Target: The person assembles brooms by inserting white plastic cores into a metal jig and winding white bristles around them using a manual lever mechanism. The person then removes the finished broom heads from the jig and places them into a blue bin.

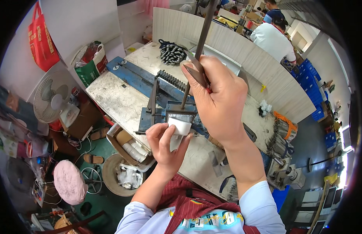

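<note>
My left hand (165, 146) is closed around a white roll of tape (180, 126), its fingers on the left side and underneath. The roll sits against a bundle of thin silvery strands (178, 116) at the front of a blue metal bench fixture (149, 117). Higher up and to the right, my right hand (222, 95) is closed on a dark pointed metal tool (197, 69) with two blade-like parts. A long metal rod (205, 33) rises from the fixture behind these fingers; whether they also touch it is hidden.
The worktable (122, 99) carries a coil spring (172, 80), a dark braided heap (172, 54) and orange-tied strands (282, 130). Left of it stand a carton of rolls (130, 145), a waste bin (112, 183), a stool (69, 182) and a fan (53, 97). People work beyond the partition (263, 64).
</note>
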The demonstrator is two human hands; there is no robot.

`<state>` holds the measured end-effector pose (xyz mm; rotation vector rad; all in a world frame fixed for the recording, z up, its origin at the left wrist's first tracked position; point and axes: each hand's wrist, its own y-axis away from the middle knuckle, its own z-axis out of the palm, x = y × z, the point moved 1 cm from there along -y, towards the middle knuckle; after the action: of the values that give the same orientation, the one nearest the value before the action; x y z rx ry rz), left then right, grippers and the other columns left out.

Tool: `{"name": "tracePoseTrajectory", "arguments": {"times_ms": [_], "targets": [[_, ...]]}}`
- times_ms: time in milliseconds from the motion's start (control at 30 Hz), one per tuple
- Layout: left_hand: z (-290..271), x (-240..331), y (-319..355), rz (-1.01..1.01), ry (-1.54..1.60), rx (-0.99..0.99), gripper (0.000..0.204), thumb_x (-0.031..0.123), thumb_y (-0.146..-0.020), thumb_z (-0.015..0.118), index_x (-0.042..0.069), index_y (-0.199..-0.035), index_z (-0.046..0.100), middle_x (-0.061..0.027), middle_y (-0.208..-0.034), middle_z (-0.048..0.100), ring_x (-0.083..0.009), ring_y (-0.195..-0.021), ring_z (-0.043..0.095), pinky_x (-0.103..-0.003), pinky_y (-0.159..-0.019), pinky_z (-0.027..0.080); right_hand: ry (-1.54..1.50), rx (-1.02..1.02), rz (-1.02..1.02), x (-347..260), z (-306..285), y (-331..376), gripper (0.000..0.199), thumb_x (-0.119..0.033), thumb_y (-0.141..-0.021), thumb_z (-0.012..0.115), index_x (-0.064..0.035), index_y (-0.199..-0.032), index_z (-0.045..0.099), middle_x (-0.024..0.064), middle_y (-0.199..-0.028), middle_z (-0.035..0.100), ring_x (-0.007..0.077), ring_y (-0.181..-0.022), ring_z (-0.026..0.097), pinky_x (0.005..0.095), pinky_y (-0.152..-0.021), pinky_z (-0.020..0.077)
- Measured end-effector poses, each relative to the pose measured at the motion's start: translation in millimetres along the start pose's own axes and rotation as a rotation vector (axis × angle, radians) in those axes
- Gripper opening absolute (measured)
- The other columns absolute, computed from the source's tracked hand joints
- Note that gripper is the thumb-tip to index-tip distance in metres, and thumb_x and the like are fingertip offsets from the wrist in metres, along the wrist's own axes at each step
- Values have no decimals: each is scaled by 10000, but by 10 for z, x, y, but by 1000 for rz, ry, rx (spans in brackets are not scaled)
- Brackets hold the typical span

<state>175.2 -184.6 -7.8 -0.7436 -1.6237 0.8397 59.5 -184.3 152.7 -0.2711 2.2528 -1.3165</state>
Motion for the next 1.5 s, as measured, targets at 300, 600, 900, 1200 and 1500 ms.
{"name": "tracePoseTrajectory", "arguments": {"times_ms": [300, 600, 900, 1200, 1500], "targets": [[173, 16, -28, -105, -56, 104, 654, -18, -567, 846, 31, -1131, 519, -148, -1048, 502, -295, -952, 509, -397, -797, 429, 3, -23, 13, 7, -23, 17, 132, -114, -895, 684, 4, -914, 629, 48, -607, 510, 75, -516, 452, 245, -476, 355], [209, 60, -52, -59, -98, 83, 648, 75, -626, 888, 47, -1128, 479, -143, -1040, 484, -303, -943, 471, -423, -799, 394, 2, -98, 39, 5, -39, 46, 147, -121, -902, 677, 10, -899, 612, 48, -611, 519, 76, -524, 463, 249, -484, 363], [130, 11, -53, -97, -49, 0, 543, 61, -690, 843, 35, -1116, 507, -142, -1042, 500, -293, -927, 498, -400, -800, 424, -30, -240, 208, 71, -64, 98, 166, -125, -922, 640, -3, -1019, 584, 59, -660, 558, 118, -584, 533, 272, -540, 416], [-166, -181, -115, -249, 148, -52, 155, -86, -826, 649, -18, -966, 657, -118, -906, 596, -212, -828, 602, -290, -718, 489, -611, -504, 893, -172, -263, 1036, 348, -304, -1028, 476, -7, -1203, 523, -13, -813, 510, 37, -681, 472, 197, -602, 405], [-188, -288, -163, -152, 175, -81, 170, -70, -792, 676, -8, -948, 649, -127, -864, 613, -258, -763, 612, -332, -651, 496, -1018, -498, 1331, -166, 105, 1304, 301, -333, -1029, 475, -45, -1070, 553, -26, -721, 465, 31, -481, 452, 167, -379, 302]]}}
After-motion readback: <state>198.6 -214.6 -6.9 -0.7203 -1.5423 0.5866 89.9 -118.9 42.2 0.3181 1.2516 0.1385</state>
